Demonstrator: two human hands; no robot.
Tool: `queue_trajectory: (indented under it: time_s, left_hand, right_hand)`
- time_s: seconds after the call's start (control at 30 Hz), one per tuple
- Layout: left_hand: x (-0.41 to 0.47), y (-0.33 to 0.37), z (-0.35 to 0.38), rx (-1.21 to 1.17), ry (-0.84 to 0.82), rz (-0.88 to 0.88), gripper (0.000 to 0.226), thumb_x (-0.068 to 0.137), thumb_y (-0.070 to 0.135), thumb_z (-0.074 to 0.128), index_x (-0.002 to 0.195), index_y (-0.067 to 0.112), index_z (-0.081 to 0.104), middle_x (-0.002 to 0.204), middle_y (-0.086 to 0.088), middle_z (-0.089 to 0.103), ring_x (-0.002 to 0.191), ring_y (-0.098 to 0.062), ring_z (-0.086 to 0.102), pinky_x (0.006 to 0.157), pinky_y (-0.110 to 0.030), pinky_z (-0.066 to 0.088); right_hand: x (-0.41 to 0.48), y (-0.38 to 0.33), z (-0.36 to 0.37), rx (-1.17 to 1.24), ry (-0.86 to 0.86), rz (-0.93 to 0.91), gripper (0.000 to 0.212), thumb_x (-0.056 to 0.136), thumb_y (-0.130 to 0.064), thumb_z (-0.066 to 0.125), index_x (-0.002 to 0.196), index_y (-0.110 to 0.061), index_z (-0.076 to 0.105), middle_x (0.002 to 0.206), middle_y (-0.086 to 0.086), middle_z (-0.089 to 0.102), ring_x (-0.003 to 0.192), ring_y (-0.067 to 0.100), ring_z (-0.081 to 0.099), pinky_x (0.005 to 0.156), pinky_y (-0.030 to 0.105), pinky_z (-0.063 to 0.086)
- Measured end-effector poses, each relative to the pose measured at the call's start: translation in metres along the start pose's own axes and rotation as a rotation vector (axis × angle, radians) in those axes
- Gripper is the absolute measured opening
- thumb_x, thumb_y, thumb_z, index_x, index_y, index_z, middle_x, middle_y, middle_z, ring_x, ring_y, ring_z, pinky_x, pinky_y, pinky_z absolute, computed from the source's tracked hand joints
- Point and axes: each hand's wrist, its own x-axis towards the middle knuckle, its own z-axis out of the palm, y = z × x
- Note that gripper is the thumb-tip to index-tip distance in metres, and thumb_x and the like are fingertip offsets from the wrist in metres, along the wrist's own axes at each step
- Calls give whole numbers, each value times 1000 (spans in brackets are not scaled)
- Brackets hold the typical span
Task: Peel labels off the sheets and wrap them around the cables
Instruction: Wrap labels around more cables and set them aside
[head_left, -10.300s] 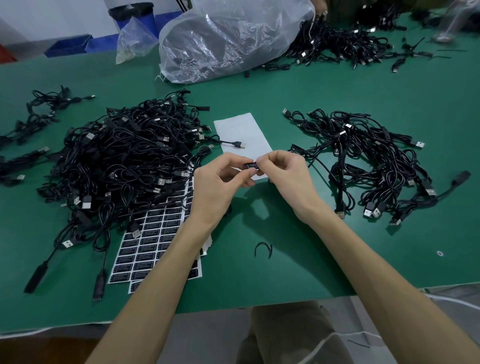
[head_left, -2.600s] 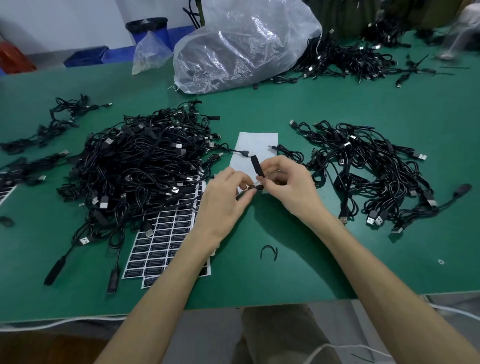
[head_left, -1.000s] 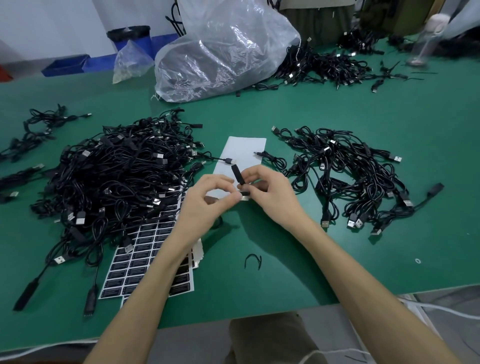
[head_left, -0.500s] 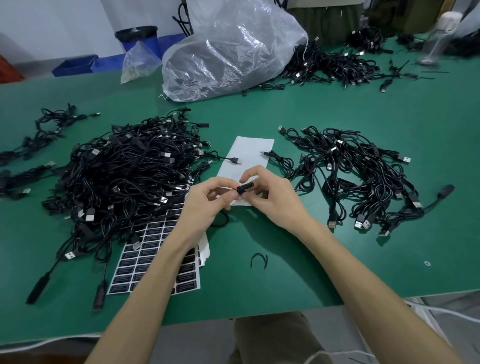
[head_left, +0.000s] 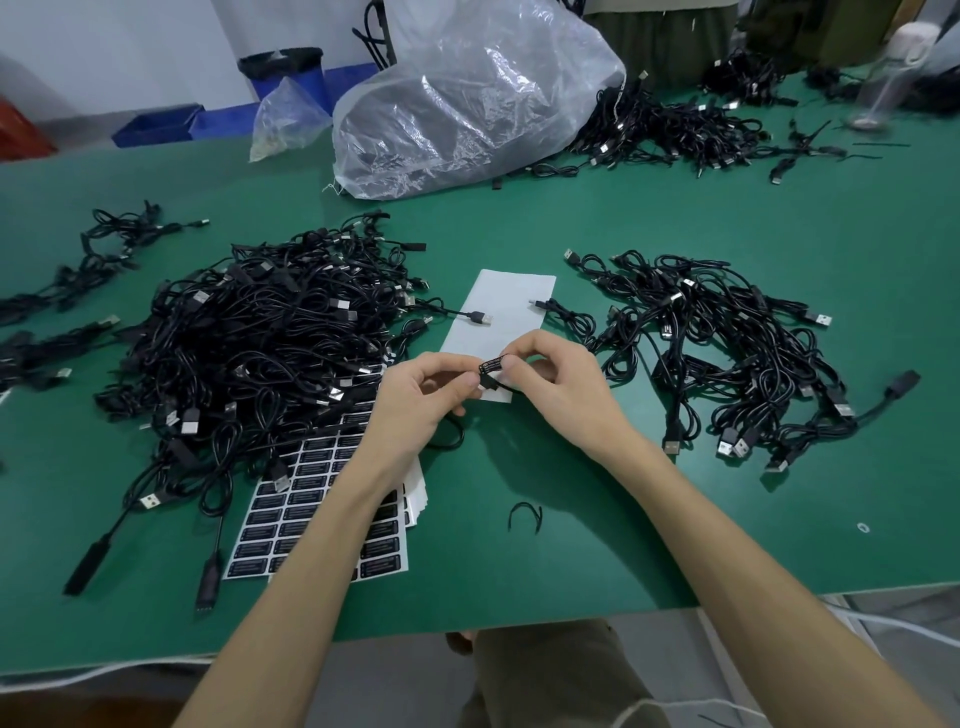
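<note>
Above the table's middle we pinch a black label (head_left: 492, 365) on a thin cable (head_left: 462, 432), left hand (head_left: 415, 400) and right hand (head_left: 561, 387) both gripping with thumb and forefinger. Its pale print is unreadable, as on the sheet (head_left: 291, 525) near left.

green table (head_left: 675, 218): big heap of black usb cables (head_left: 260, 353) at 9 o'clock, smaller cable heap (head_left: 727, 353) at 3, white sheets of black labels (head_left: 311, 519) at 7, clear plastic bag (head_left: 467, 104) at 12.
</note>
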Motion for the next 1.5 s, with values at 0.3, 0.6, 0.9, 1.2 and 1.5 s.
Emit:
queue_trajectory:
  time_s: [0.3, 0.6, 0.9, 1.2, 1.5]
  left_hand:
    - [-1, 2, 1, 18, 13, 5, 7, 93, 18, 75, 99, 15, 77, 79, 1, 76, 64, -3, 67, 61, -14, 50]
    - [-1, 1, 1, 41, -6, 23, 7, 94, 15, 75, 99, 15, 79, 81, -3, 77, 67, -6, 67, 63, -17, 51]
    - [1, -2, -1, 32, 85, -22, 15, 94, 33, 75, 102, 21, 80, 83, -9, 76, 64, -14, 64, 67, -22, 53]
    - [-3, 3, 4, 194, 3, 71, 5, 92, 19, 78, 91, 15, 75, 95, -10, 71, 71, -8, 67, 62, -19, 51]
    - [-3, 3, 0, 50, 33, 54, 4, 93, 19, 77, 96, 20, 79, 93, -5, 74, 66, -6, 66, 61, -14, 48]
  right_hand:
    - [2, 3, 0, -14, 0, -19, 1, 98, -20, 69, 98, -20, 69, 91, -7, 73, 80, 20, 69, 75, 36, 55]
    - [2, 2, -4, 94, 7, -23, 3, 96, -15, 71, 94, -18, 71, 87, 1, 75, 83, 26, 69, 83, 49, 57]
    - [1, 3, -3, 78, 104, 0, 7, 97, -20, 67, 91, -20, 64, 86, -19, 74, 65, 12, 54, 63, 23, 44]
    - [-1, 4, 1, -160, -21, -145, 5, 95, -17, 70, 94, -22, 71, 89, -13, 70, 64, 6, 56, 64, 13, 41]
    - [1, 2, 1, -45, -55, -30, 11, 94, -27, 75, 103, -27, 68, 98, -17, 72, 67, 7, 59, 66, 20, 44]
